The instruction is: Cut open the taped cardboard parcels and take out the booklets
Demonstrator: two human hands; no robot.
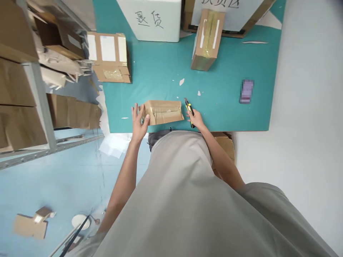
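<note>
A small taped cardboard box (166, 113) lies near the front edge of the green table. My left hand (139, 119) grips its left end, thumb on the near side and some fingers raised behind. Just beyond the box's right end, my right hand (197, 118) is closed around a black and yellow utility knife (189, 109). The knife's tip points away from me, apart from the box. Packing tape runs along the box's top face.
On the green table (160, 78) stand a labelled carton (112, 59), a white bin (159, 21), and a tall taped box (207, 39). A blurred purple object (247, 91) lies at the right, with paper scraps (182, 82) mid-table. Shelving (44, 96) with cartons borders the left.
</note>
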